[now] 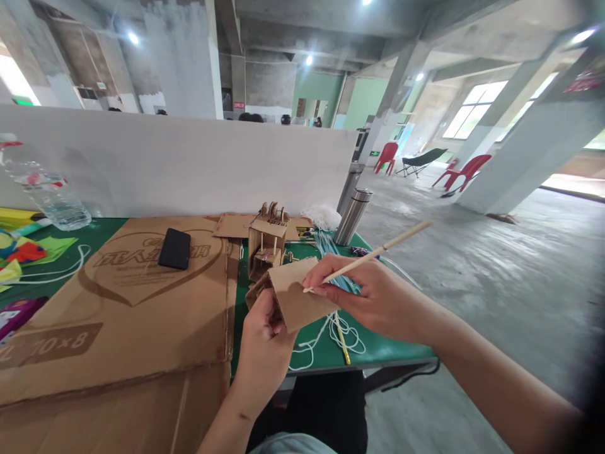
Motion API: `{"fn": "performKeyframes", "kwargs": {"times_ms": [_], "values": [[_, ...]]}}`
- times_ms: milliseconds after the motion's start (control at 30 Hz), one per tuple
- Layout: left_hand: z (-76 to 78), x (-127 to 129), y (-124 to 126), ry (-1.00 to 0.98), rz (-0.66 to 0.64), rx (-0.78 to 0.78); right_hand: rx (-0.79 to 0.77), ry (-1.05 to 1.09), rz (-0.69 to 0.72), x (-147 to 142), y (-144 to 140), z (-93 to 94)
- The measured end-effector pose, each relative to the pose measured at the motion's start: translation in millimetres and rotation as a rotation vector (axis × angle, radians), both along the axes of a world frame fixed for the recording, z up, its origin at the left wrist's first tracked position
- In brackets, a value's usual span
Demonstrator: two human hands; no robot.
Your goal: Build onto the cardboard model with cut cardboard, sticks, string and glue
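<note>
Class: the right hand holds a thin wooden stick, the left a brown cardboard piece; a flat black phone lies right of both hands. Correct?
No: the head view shows the flat black phone left of the left hand and right hand. The rest stands.

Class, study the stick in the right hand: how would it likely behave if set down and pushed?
The stick looks thin and rounded, so it would probably roll under a light push. It juts from the right hand with no visible sag, which suggests it is fairly stiff. Being so slender, it is likely light and might snap if bent hard.
</note>
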State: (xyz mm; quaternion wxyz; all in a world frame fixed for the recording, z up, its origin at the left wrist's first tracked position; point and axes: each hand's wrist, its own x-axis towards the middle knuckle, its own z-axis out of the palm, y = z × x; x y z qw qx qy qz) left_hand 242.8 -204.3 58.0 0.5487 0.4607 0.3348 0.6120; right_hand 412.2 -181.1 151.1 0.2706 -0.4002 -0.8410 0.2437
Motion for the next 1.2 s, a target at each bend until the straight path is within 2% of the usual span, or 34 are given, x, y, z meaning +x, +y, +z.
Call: {"fn": "performKeyframes", "kwargs": {"times_ms": [200, 633, 967, 1200], "values": [[-3.9, 2, -1, 0.023, -0.023, 0.030, -0.037, 0.201, 0.042, 4, 0, -2.4], [0.7, -1, -4, 0.125, -0.025, 0.057, -0.041, 0.474, 0.121, 3, 4, -7.6], [4.4, 1, 3, 0.012, 0.018, 0.058, 0.015, 0.410, 0.109, 3, 3, -14.0], [1.9, 3, 3, -0.048, -0.001, 0.068, 0.076, 0.311, 0.075, 1, -1, -14.0]]}}
